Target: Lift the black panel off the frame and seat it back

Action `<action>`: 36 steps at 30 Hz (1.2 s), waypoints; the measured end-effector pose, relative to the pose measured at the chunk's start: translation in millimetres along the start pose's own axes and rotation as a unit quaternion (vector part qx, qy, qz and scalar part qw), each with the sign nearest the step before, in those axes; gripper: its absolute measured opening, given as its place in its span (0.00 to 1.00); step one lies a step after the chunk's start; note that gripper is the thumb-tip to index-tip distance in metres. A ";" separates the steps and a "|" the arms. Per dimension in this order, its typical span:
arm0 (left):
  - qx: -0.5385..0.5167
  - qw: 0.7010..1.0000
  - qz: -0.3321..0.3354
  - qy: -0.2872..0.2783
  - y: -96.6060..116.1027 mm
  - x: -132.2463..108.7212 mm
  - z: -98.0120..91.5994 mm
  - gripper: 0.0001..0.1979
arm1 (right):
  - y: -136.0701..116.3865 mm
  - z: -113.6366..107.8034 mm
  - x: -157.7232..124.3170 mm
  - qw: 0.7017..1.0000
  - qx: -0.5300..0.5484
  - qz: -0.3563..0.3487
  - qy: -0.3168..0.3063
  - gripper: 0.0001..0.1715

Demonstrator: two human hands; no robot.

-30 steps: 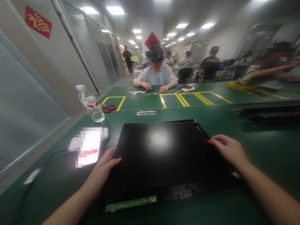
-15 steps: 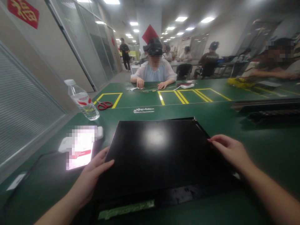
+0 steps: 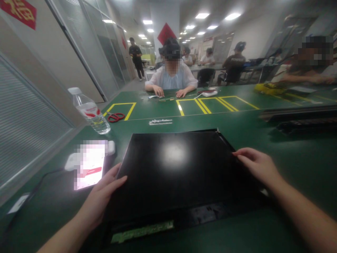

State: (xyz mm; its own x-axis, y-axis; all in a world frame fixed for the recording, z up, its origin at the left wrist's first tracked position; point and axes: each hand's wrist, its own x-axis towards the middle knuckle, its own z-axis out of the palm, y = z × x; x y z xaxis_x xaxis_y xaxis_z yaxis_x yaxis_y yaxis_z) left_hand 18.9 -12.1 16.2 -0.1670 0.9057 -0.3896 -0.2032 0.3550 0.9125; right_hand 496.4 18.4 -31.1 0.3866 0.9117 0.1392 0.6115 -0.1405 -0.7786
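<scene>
A black LCD panel (image 3: 168, 172) lies in front of me, glossy side up, with a ceiling light mirrored in it. Along its near edge shows a green circuit board strip (image 3: 143, 231). My left hand (image 3: 109, 182) grips the panel's left edge, thumb on top and fingers underneath, partly hidden. At the right edge my right hand (image 3: 255, 163) pinches the rim with thumb and forefinger. A black frame corner (image 3: 218, 130) sticks out beyond the far right of the panel. Whether that frame is joined to the panel I cannot tell.
Left of the panel are a lit phone (image 3: 92, 165), a white charger (image 3: 72, 161) with a cable, and a water bottle (image 3: 91, 112). Red scissors (image 3: 116, 117) and white strips (image 3: 160, 122) lie farther back. Black bars (image 3: 302, 121) rest at right. A person (image 3: 172, 73) sits opposite.
The whole view has shifted slightly, so everything sits a little higher and farther left. Both hands keep their hold on the panel. Opposite, the person's hand has moved slightly.
</scene>
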 end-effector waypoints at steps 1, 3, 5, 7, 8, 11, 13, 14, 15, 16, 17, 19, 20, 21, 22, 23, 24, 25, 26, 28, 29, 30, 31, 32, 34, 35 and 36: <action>-0.002 1.000 -0.002 -0.003 0.9 -0.4 0.2 0.45 | -0.1 -0.1 0.1 1.000 -0.002 0.000 -0.001 0.19; -0.010 1.000 -0.010 -0.010 2.9 -1.1 0.4 0.45 | -0.6 -0.4 0.0 1.000 -0.004 -0.001 -0.004 0.20; -0.010 1.000 -0.019 -0.014 4.9 -1.4 0.0 0.44 | -1.4 -0.8 -0.4 1.000 -0.007 0.000 -0.003 0.20; -0.004 1.000 -0.025 -0.018 5.9 -1.2 -0.9 0.42 | -2.0 -1.0 -0.8 1.000 -0.010 -0.003 0.001 0.19; -0.003 0.999 -0.024 -0.021 5.8 -0.8 -1.5 0.42 | -1.9 -0.9 -1.0 1.000 -0.012 -0.005 0.003 0.19; -0.009 0.999 -0.011 -0.032 3.4 1.4 -3.7 0.43 | -0.7 -0.4 -1.0 1.000 -0.019 -0.013 0.001 0.19; -0.009 0.999 -0.006 -0.034 1.0 2.9 -5.0 0.43 | -0.3 -0.1 -1.0 1.000 -0.023 -0.015 -0.001 0.20; -0.005 0.999 -0.005 -0.034 -0.1 3.5 -5.4 0.43 | -0.5 -0.2 -1.0 1.000 -0.025 -0.014 -0.001 0.21; -0.001 0.999 -0.005 -0.033 -1.0 3.8 -5.6 0.43 | -1.1 -0.4 -1.2 1.000 -0.028 -0.013 -0.002 0.22; 0.002 0.999 -0.003 -0.033 -1.8 3.9 -5.6 0.43 | -2.0 -0.7 -1.4 0.999 -0.033 -0.012 -0.003 0.22; 0.004 0.999 -0.001 -0.035 -2.5 3.9 -5.5 0.43 | -3.2 -1.1 -1.6 0.999 -0.038 -0.011 -0.004 0.22; 0.005 0.999 0.005 -0.043 -3.3 3.5 -4.8 0.43 | -5.6 -1.9 -2.2 0.999 -0.048 -0.012 -0.005 0.22; 0.005 0.999 0.008 -0.047 -3.5 3.2 -4.4 0.43 | -6.6 -2.1 -2.5 0.999 -0.052 -0.012 -0.007 0.22; 0.003 0.999 0.012 -0.051 -3.7 3.0 -4.0 0.43 | -7.2 -2.3 -2.7 0.998 -0.055 -0.012 -0.008 0.21; 0.001 0.998 0.015 -0.053 -3.7 2.9 -3.6 0.44 | -7.4 -2.4 -2.8 0.998 -0.057 -0.013 -0.008 0.21; -0.003 0.998 0.018 -0.054 -3.7 2.8 -3.3 0.44 | -7.3 -2.3 -2.7 0.998 -0.057 -0.015 -0.009 0.20; -0.008 0.998 0.019 -0.054 -3.7 2.8 -3.0 0.45 | -7.0 -2.2 -2.6 0.998 -0.055 -0.019 -0.008 0.20; -0.012 0.998 0.019 -0.053 -3.7 2.8 -2.7 0.47 | -6.4 -2.0 -2.5 0.998 -0.053 -0.023 -0.007 0.20; -0.015 0.998 0.019 -0.050 -3.7 2.8 -2.5 0.48 | -5.9 -1.9 -2.3 0.998 -0.052 -0.027 -0.007 0.19; -0.018 0.999 0.019 -0.045 -3.8 2.7 -2.1 0.50 | -5.1 -1.6 -1.9 0.998 -0.051 -0.031 -0.008 0.19; -0.017 0.999 0.021 -0.043 -4.0 2.6 -2.0 0.50 | -5.0 -1.5 -1.8 0.998 -0.051 -0.031 -0.009 0.19; -0.014 0.999 0.023 -0.041 -4.1 2.4 -1.8 0.50 | -5.0 -1.4 -1.8 0.998 -0.051 -0.030 -0.010 0.20; -0.011 0.999 0.026 -0.039 -4.4 2.3 -1.7 0.49 | -5.1 -1.3 -1.8 0.998 -0.051 -0.029 -0.011 0.20; -0.008 0.999 0.029 -0.037 -4.6 2.1 -1.6 0.48 | -5.2 -1.2 -1.8 0.998 -0.050 -0.029 -0.012 0.19; -0.002 0.999 0.034 -0.032 -5.3 2.0 -1.3 0.48 | -5.3 -1.0 -1.9 0.998 -0.049 -0.032 -0.014 0.19; -0.001 0.999 0.037 -0.030 -5.7 2.0 -1.2 0.48 | -5.3 -0.9 -1.9 0.998 -0.049 -0.035 -0.016 0.19; -0.001 0.999 0.039 -0.028 -6.2 2.0 -1.0 0.48 | -5.2 -0.8 -1.9 0.998 -0.050 -0.037 -0.017 0.19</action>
State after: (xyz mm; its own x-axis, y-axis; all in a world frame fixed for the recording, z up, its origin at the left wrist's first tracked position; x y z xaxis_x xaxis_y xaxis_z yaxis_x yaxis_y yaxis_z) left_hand 18.9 -12.6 9.7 -0.1288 0.9424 -0.3088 -0.1941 0.2814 0.9398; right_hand 493.0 17.0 -26.8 0.3158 0.9331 0.1718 0.7043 -0.1092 -0.7015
